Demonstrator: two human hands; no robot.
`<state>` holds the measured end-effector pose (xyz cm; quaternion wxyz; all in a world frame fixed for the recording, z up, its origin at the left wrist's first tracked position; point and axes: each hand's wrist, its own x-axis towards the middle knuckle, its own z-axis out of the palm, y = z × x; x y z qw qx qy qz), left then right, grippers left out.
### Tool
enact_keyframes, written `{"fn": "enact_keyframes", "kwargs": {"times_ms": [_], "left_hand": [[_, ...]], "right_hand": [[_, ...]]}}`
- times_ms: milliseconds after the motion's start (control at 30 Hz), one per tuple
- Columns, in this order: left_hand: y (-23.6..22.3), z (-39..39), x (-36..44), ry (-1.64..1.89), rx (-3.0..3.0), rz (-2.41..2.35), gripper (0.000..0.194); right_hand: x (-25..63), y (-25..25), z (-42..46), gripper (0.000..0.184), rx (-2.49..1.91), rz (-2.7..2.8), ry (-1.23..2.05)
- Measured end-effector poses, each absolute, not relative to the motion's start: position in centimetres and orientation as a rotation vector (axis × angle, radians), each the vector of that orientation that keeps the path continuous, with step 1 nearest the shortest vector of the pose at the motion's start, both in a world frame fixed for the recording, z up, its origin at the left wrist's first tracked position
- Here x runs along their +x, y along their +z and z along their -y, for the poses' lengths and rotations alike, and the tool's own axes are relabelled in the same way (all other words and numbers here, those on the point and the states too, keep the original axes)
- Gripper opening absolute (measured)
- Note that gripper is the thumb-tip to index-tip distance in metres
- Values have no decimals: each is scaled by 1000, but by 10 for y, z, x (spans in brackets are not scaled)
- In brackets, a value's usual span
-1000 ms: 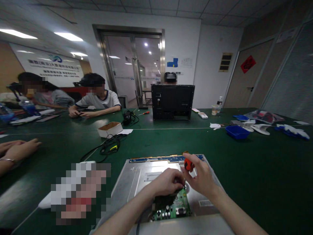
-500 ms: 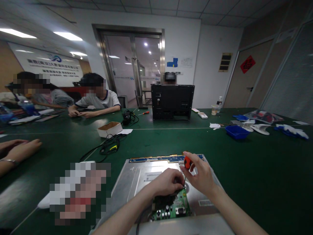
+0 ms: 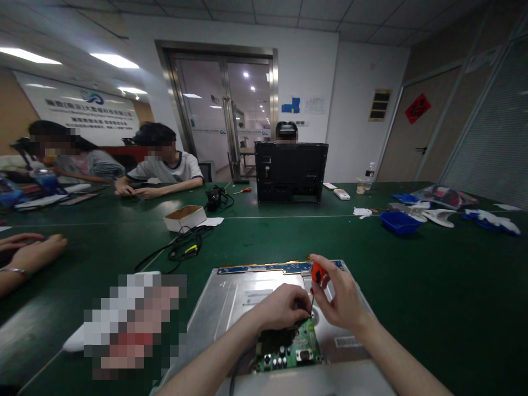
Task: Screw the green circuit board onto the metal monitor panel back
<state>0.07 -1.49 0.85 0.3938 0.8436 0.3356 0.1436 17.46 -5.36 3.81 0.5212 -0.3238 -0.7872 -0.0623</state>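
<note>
A silver metal panel back point(image 3: 231, 308) lies flat in front of me, with a green circuit board point(image 3: 295, 349) near its lower middle and a blue strip board point(image 3: 264, 268) along its far edge. My right hand point(image 3: 340, 297) grips a small screwdriver with an orange handle point(image 3: 317, 271), its thin shaft pointing down at the board's top corner. My left hand point(image 3: 280, 308) is curled, fingertips pinched together beside the shaft tip; whatever they hold is hidden.
A black monitor back point(image 3: 291, 171) stands at the far side. A cardboard box point(image 3: 185, 218), black cables point(image 3: 185, 246) and a blue tray point(image 3: 399, 223) lie on the green table point(image 3: 433, 286). Other people sit at left; someone's hands point(image 3: 28, 250) rest at the left edge.
My right hand has tilted the screwdriver handle slightly and shifted a little. The hands at the left edge have drawn back a bit. Nothing else has moved.
</note>
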Motion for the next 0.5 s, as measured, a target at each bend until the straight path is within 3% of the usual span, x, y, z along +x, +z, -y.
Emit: {"fn": "enact_keyframes", "kwargs": {"times_ms": [500], "left_hand": [[7, 15, 1, 376, 2127, -868, 16]], "right_hand": [[174, 30, 50, 28, -888, 1762, -178]]}}
